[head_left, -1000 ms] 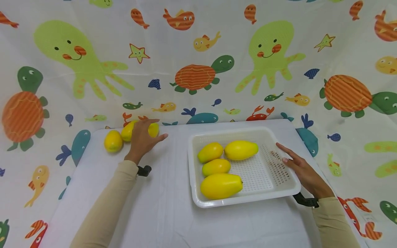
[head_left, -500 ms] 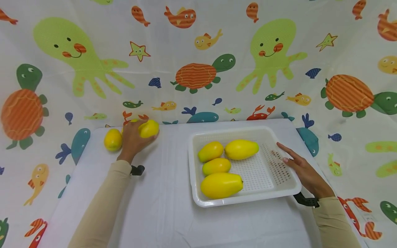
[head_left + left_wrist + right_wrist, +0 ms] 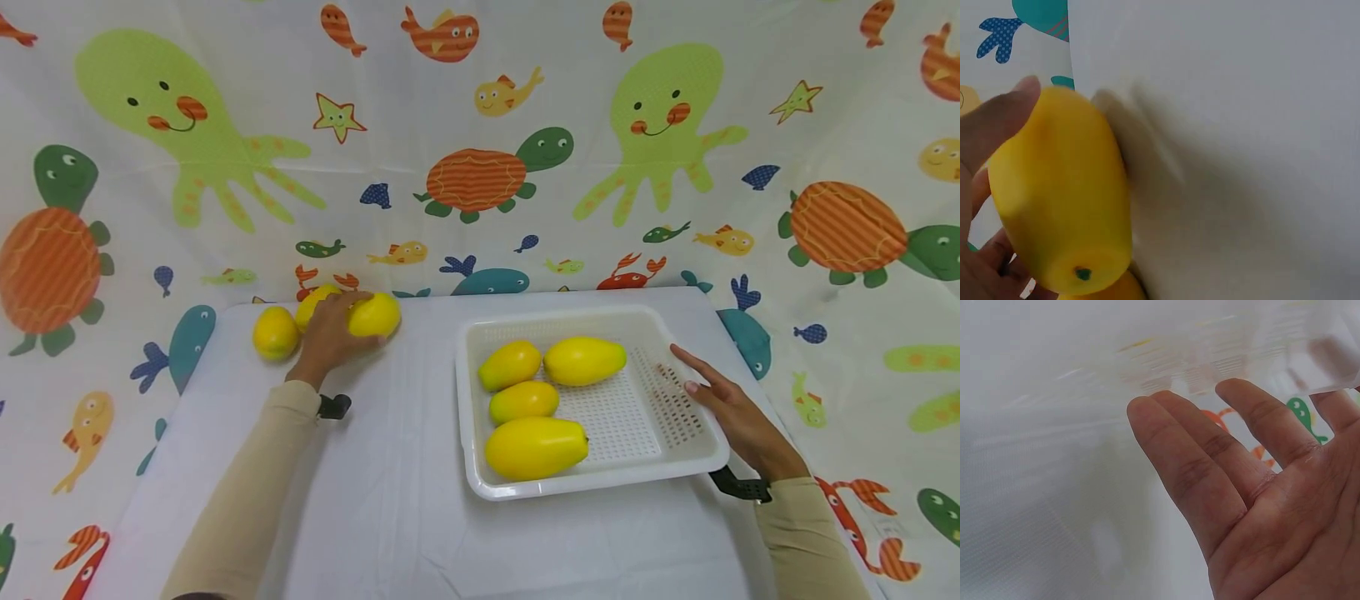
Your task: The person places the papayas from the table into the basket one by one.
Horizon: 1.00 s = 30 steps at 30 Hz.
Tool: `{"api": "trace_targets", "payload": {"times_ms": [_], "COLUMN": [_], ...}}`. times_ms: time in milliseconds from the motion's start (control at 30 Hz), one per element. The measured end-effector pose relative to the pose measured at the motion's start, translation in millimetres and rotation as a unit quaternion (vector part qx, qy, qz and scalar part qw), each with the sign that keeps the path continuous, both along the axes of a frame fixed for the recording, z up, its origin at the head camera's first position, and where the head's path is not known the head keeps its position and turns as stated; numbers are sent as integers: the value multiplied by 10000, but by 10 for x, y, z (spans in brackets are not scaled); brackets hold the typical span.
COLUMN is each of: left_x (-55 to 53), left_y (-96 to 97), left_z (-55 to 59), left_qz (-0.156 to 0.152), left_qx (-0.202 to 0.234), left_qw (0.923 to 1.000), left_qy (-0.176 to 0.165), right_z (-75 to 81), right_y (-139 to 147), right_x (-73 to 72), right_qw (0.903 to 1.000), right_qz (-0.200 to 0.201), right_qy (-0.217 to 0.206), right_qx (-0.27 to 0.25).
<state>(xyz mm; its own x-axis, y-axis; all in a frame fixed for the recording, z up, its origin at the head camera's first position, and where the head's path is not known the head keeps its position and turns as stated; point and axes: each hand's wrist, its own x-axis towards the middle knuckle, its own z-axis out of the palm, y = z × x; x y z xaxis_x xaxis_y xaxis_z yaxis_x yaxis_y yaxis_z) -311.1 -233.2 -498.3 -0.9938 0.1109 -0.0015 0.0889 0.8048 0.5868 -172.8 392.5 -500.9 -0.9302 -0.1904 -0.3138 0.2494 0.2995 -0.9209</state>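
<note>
At the back left of the table, my left hand [image 3: 332, 335] grips a yellow papaya [image 3: 375, 316] between thumb and fingers. Up close in the left wrist view, the papaya [image 3: 1063, 194] shows a small green stem end, and another yellow fruit [image 3: 1113, 290] peeks out below it. Just left of the hand lie two more yellow fruits, one whole [image 3: 275, 333] and one partly hidden [image 3: 313, 304]. My right hand [image 3: 738, 417] rests against the right side of a white perforated basket [image 3: 592, 485]. Its fingers [image 3: 1179, 456] are straight along the basket wall in the right wrist view.
Inside the basket, several yellow fruits sit toward its left half, among them a large papaya [image 3: 536, 448] at the front. A white cloth [image 3: 390, 500] covers the table. Behind it hangs a curtain [image 3: 480, 100] printed with sea animals.
My left hand has come down onto the rightmost back papaya, closed its fingers round it and shifted it slightly right. The right hand and the basket stay in place.
</note>
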Motion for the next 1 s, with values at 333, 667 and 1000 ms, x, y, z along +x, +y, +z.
{"api": "trace_targets", "payload": {"times_ms": [333, 667, 1000], "left_x": [91, 205, 316], "left_y": [160, 262, 496], "left_z": [-17, 50, 336], "left_qz": [-430, -570, -760], "left_qx": [238, 272, 355], "left_qw": [9982, 9980, 9953], "left_qy": [-346, -29, 487], "right_z": [-16, -20, -28], "right_y": [4, -5, 0], "right_x": [7, 9, 3], "right_qw": [9999, 9999, 9999], "right_qz": [-101, -100, -102], "right_qy": [-60, -43, 14], "right_qx": [-26, -88, -59]}}
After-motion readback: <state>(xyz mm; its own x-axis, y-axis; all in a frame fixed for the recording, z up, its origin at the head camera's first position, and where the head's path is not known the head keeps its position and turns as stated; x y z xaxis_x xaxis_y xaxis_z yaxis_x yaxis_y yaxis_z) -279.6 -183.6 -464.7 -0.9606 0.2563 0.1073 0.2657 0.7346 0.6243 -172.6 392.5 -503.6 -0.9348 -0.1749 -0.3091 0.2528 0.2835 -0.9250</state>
